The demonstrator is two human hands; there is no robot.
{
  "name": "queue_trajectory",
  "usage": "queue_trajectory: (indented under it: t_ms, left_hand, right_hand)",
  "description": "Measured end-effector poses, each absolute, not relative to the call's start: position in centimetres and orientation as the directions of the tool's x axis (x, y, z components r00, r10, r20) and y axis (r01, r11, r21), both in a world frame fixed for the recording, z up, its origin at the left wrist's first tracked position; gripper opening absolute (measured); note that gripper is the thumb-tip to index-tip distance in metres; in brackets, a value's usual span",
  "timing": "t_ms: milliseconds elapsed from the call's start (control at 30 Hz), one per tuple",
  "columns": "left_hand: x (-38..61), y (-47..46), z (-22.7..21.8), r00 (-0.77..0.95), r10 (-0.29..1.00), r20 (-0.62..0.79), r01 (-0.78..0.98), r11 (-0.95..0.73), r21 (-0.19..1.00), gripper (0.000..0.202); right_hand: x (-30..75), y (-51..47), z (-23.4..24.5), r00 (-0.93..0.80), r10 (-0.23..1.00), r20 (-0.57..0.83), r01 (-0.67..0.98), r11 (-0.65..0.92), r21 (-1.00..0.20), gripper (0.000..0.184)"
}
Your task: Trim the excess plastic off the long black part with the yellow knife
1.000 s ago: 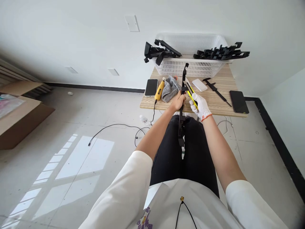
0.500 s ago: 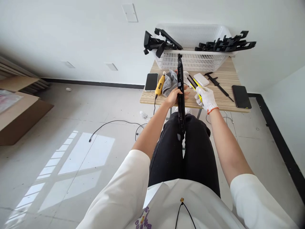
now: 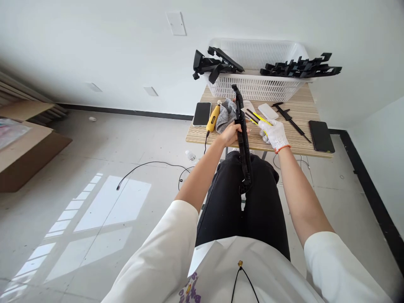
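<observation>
My bare left hand is closed around a long, narrow black plastic part. The part stands nearly upright in the picture, from above the table's front edge down over my thighs. On my right hand is a white knit glove with an orange cuff. Its fingers are wrapped round a slim yellow-and-black tool that looks like a utility knife. The tool's dark front end points left, close beside the black part; whether it touches cannot be made out. Behind my left hand lie a grey cloth and a yellow corded handheld tool.
On the wooden table, a white basket bears several black plastic parts. Black calipers, a white block-like item, a dark phone and a white-edged phone lie there. A cable runs across the floor.
The black part has tilted, its top leaning left and its lower end shifting right. My right hand has turned the yellow-and-black tool flatter. The view has tipped slightly upward.
</observation>
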State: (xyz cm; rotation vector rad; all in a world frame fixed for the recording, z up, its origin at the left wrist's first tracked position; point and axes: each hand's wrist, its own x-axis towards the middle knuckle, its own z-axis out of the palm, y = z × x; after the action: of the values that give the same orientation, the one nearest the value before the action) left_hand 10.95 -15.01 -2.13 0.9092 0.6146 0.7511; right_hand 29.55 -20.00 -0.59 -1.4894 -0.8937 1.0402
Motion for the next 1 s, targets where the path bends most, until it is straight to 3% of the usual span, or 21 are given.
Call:
queue_trajectory:
  t_ms: [333, 667, 900, 1000]
  left_hand:
    - [11.1, -15.0, -2.7, 0.562, 0.812, -0.155, -0.33, 0.392, 0.859, 0.032]
    - [11.4, -15.0, -2.0, 0.511, 0.826, -0.238, -0.302, 0.432, 0.85, 0.032]
    - [11.3, -15.0, -2.2, 0.54, 0.836, -0.099, -0.389, 0.352, 0.851, 0.031]
    - [11.1, -15.2, -1.9, 0.516, 0.851, -0.097, -0.363, 0.32, 0.875, 0.031]
  right_hand:
    - [29.3, -20.1, -1.0, 0.336, 0.935, -0.113, 0.009, -0.124, -0.992, 0.025]
    - [29.6, -19.9, -0.7, 0.372, 0.918, -0.135, -0.002, -0.145, -0.989, 0.021]
    - [29.8, -19.6, -0.4, 0.408, 0.903, -0.136, -0.03, -0.135, -0.99, 0.024]
    - [30.3, -20.8, -0.2, 0.375, 0.899, -0.227, -0.112, -0.199, -0.974, 0.021]
